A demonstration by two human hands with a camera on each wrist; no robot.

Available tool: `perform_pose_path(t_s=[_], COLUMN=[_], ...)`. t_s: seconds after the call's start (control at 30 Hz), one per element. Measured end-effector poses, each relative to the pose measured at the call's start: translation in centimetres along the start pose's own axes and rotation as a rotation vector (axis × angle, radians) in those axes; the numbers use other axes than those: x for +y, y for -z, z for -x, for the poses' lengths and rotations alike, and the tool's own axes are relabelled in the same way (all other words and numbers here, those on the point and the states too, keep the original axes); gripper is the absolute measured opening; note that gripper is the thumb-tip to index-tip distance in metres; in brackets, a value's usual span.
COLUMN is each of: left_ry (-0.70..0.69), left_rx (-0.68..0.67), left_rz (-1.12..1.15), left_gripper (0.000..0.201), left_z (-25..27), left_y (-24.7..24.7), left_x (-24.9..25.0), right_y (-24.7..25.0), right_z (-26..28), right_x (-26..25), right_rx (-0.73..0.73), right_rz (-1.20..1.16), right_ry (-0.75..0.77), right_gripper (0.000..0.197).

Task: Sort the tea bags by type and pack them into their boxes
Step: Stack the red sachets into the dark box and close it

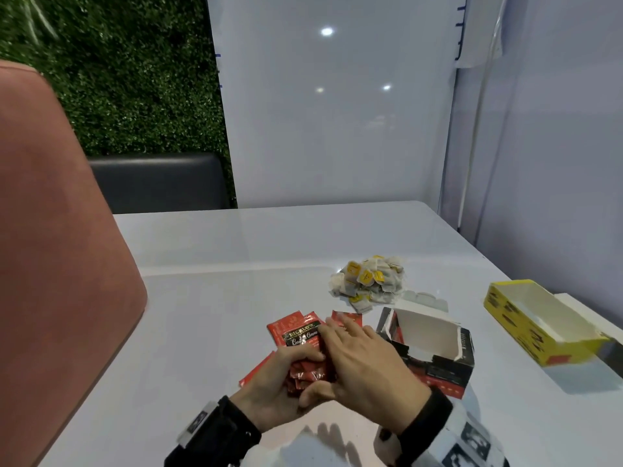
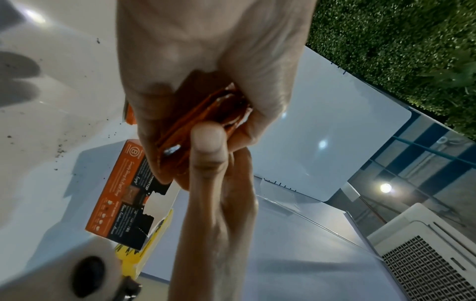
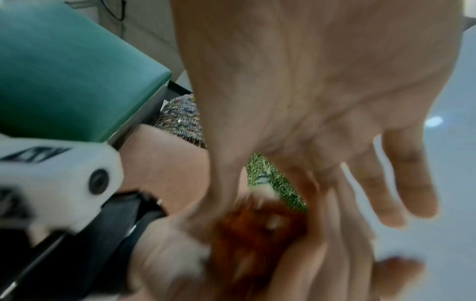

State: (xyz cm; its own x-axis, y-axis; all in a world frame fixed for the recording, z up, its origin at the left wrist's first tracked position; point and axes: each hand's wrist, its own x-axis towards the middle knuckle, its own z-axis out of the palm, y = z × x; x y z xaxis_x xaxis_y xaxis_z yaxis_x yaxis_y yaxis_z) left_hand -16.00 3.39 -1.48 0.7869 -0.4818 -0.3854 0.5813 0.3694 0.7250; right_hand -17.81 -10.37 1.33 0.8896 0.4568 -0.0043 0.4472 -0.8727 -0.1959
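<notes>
Sitting across most of the head view is a white glossy worktop (image 1: 236, 298), with a pink upholstered chair back (image 1: 50, 230) crowding the left edge. Off to the right there's an open yellow tea box (image 1: 526, 326) with black lettering too blurry to read, lid flapped open and the inside white. Closer in is the open black-and-red Bigelow box (image 1: 435, 352), just beside the right hand; the left wrist view shows its orange side with a circled "B" logo and small print, of which I can only make out bits like "CUP". Behind that box sits a pile of paper tea bags with yellow tags (image 1: 369, 281), loose on the worktop, well apart from the yellow box.

The left hand (image 1: 279, 389) has its fingers and thumb curled round a stack of red foil tea packets (image 1: 310, 369), so that grip is clamped on them; the left wrist view shows the packet edges fanned between thumb and fingers. The right hand (image 1: 364, 362) lies over the stack with its fingers straight and spread, fingertips touching the top packets. A few more red packets (image 1: 296, 328) lie flat on the worktop right in front of the hands, and one reads "BIGELOW" in gold on a black band, with cursive underneath that I can't fully read.
</notes>
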Motion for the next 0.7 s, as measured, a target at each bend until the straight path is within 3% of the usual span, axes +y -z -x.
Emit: perform_pose_path(t_s=[0.1, 0.2, 0.3, 0.4, 0.5, 0.7], left_ry=[0.014, 0.019, -0.053, -0.081, -0.098, -0.139], left_rx=[-0.024, -0.024, 0.012, 0.054, 0.012, -0.015], left_rz=[-0.008, -0.063, -0.034, -0.037, -0.075, -0.138], left_gripper=[0.019, 0.016, 0.018, 0.010, 0.009, 0.012], left_z=[-0.4, -1.1, -2.1, -2.6, -2.5, -3.3], left_y=[0.4, 0.9, 1.5, 2.1, 1.9, 2.9], left_x=[-0.3, 0.2, 0.9, 1.2, 1.4, 1.0], right_y=[0.8, 1.1, 0.5, -0.7, -1.2, -2.0], right_z=[-0.8, -2.8, -4.6, -5.3, -5.4, -6.4], right_x=[1.2, 1.8, 2.3, 2.4, 2.0, 2.2], right_rx=[-0.067, -0.141, -0.058, -0.003, -0.008, 0.033], right_rz=[-0.047, -0.073, -0.098, -0.070, -0.043, -0.178], right_ry=[0.175, 0.249, 0.214, 0.170, 0.190, 0.203], right_gripper=[0.111, 0.114, 0.103, 0.104, 0.107, 0.084])
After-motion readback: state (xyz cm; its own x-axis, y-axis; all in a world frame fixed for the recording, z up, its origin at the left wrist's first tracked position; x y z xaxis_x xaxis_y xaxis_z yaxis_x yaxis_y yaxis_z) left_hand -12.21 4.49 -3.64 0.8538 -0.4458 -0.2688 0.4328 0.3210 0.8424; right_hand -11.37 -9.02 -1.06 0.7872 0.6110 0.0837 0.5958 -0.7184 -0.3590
